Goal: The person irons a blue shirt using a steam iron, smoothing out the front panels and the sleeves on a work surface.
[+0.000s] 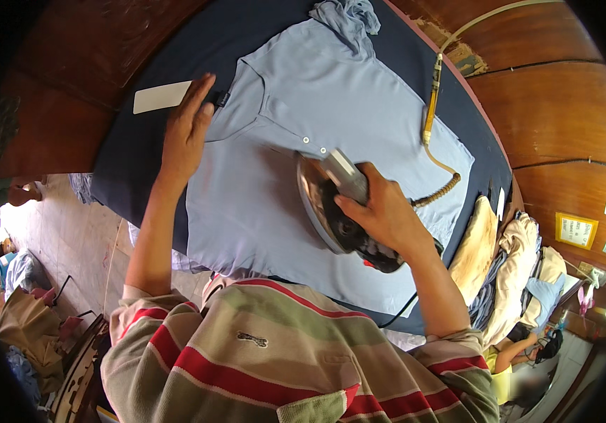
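Observation:
A light blue shirt point(345, 92) with a buttoned neck placket lies spread on a dark blue padded ironing surface point(141, 144). My right hand point(386, 215) is wrapped round the handle of a clothes iron point(328, 211), which is over the shirt front just below the two white buttons. The iron looks slightly tilted; whether its whole sole touches the cloth is hard to tell. Beside the collar, my left hand point(184, 137) is held flat with fingers stretched, holding nothing. Its fingertips overlap one end of a white card point(160, 98), near the dark collar label point(222, 99).
A coiled cord point(438, 190) runs from the iron to a yellowish rod point(431, 106) at the far right. Folded clothes point(511, 261) lie along the right edge. At lower right is another person in yellow point(502, 374). Cloth heaps point(31, 338) lie at left.

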`<state>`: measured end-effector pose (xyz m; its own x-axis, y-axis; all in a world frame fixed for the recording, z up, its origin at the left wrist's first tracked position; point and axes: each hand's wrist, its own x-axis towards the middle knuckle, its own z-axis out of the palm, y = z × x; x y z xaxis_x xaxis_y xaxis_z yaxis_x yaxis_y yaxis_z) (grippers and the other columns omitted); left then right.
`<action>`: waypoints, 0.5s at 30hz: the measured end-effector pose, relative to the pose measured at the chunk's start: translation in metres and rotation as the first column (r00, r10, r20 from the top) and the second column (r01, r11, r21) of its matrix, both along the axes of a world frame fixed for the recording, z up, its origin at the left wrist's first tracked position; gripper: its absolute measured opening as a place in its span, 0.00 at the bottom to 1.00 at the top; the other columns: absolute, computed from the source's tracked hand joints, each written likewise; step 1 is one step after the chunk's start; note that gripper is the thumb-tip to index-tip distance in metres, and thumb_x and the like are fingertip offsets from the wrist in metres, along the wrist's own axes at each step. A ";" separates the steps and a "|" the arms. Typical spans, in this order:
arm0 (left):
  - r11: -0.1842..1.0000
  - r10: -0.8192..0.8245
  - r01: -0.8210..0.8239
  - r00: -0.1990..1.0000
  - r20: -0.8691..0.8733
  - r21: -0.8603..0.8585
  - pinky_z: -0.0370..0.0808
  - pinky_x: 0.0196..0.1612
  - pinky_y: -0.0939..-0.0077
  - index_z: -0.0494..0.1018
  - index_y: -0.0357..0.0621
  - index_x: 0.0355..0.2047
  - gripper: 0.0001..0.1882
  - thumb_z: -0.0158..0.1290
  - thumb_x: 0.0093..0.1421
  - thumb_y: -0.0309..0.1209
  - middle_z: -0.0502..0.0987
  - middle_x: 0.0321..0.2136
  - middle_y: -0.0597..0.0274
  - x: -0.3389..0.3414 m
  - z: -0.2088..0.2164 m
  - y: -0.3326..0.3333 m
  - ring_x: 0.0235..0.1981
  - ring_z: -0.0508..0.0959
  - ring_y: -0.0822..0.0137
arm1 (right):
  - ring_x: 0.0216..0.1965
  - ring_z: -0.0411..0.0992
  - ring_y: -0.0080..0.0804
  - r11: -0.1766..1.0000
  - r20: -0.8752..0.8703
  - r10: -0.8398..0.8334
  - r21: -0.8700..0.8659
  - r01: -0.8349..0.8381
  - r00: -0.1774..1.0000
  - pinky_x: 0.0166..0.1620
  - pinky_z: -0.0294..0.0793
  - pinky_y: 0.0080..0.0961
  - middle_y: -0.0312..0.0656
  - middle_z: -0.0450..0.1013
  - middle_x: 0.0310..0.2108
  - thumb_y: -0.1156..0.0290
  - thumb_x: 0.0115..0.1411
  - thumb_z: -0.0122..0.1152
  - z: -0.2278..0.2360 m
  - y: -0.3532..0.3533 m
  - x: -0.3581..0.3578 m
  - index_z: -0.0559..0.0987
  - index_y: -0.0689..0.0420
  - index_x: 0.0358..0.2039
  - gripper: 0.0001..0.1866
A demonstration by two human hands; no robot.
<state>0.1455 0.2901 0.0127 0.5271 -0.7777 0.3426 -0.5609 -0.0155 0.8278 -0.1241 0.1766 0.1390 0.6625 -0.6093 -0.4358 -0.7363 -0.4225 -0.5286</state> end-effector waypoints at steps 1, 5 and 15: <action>0.999 0.031 -0.032 0.999 0.032 0.021 0.56 0.62 0.67 0.64 0.41 0.57 0.21 0.39 0.67 0.37 0.66 0.57 0.53 -0.002 -0.004 0.008 0.61 0.63 0.56 | 0.32 0.73 0.60 1.000 0.034 0.005 -0.014 -0.004 0.999 0.36 0.71 0.44 0.63 0.73 0.26 0.59 0.54 0.58 -0.004 0.001 0.012 0.68 0.66 0.42 0.24; 0.989 0.147 -0.147 0.989 0.001 0.017 0.59 0.60 0.66 0.68 0.42 0.53 0.18 0.44 0.64 0.31 0.69 0.54 0.53 -0.009 -0.025 0.022 0.58 0.66 0.54 | 0.31 0.73 0.61 0.998 0.106 -0.011 -0.061 0.017 0.994 0.37 0.71 0.45 0.63 0.73 0.26 0.60 0.54 0.57 -0.014 0.004 0.053 0.69 0.66 0.39 0.22; 0.944 0.158 -0.232 0.942 0.296 0.233 0.58 0.58 0.60 0.75 0.47 0.38 0.11 0.55 0.55 0.35 0.69 0.54 0.62 -0.001 -0.052 0.048 0.59 0.64 0.59 | 0.33 0.73 0.61 1.000 -0.015 -0.017 -0.025 0.017 1.000 0.38 0.71 0.45 0.63 0.73 0.27 0.60 0.54 0.57 -0.023 0.016 0.072 0.69 0.66 0.39 0.21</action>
<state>0.1445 0.3380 -0.0395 0.5936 -0.7498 0.2922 -0.7256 -0.3418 0.5972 -0.0523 0.1923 0.1164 0.6452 -0.6312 -0.4304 -0.7515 -0.4229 -0.5065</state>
